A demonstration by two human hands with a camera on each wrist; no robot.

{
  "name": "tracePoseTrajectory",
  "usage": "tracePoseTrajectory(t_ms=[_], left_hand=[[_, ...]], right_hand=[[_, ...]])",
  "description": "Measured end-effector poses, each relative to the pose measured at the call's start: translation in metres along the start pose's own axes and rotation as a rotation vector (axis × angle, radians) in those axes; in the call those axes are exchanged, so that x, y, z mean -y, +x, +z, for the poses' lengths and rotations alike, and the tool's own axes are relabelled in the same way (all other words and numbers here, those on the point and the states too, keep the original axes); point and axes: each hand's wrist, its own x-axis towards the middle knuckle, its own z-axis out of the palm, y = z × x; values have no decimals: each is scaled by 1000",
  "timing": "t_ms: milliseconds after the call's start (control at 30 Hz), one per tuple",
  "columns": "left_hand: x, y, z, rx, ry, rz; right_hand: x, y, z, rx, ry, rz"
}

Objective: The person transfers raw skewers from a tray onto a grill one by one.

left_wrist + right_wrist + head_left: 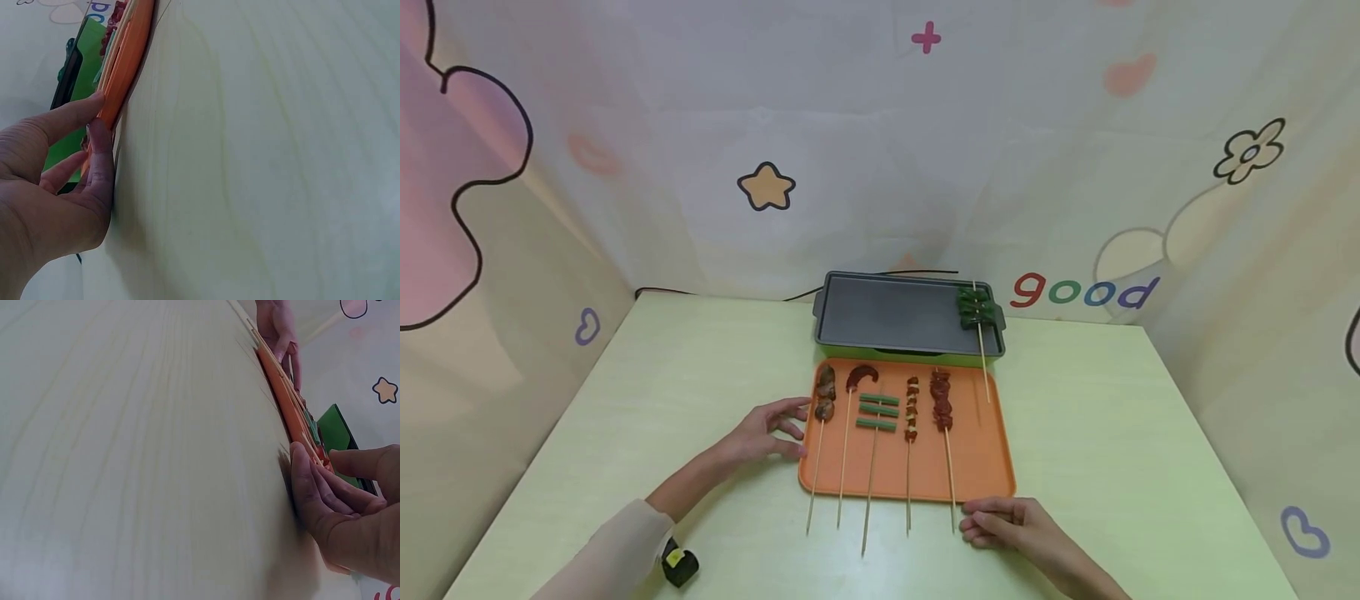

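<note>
An orange tray [977, 458] lies on the table with several skewers across it. They carry brown pieces [825, 392], a dark red curl [863, 375], green sticks [878, 411], small mixed chunks [912, 408] and dark red meat [942, 400]. My left hand [767, 432] is at the tray's left rim, fingers spread and loosely bent, thumb lower. At the front right corner, my right hand [1011, 525] has its fingertips by the tray rim, close to the meat skewer's stick end; the exact contact is hard to see.
Behind the tray stands a grey griddle [895, 312] with a green base. A dark green leafy skewer [976, 308] lies on its right side, its stick reaching over the tray. A black-and-yellow object [679, 562] is near the left sleeve. Printed curtains surround the table.
</note>
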Motion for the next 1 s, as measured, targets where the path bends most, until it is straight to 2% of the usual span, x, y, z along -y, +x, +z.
tracePoseTrajectory(t_ms=[300, 600, 1000], left_hand=[[-1, 2, 3, 4, -5, -8], [-2, -3, 0, -12, 15, -24], [3, 1, 0, -3, 19, -10]], right_hand=[[0, 3, 9, -23, -2, 20], [1, 9, 17, -54, -6, 29], [2, 10, 17, -98, -58, 43]])
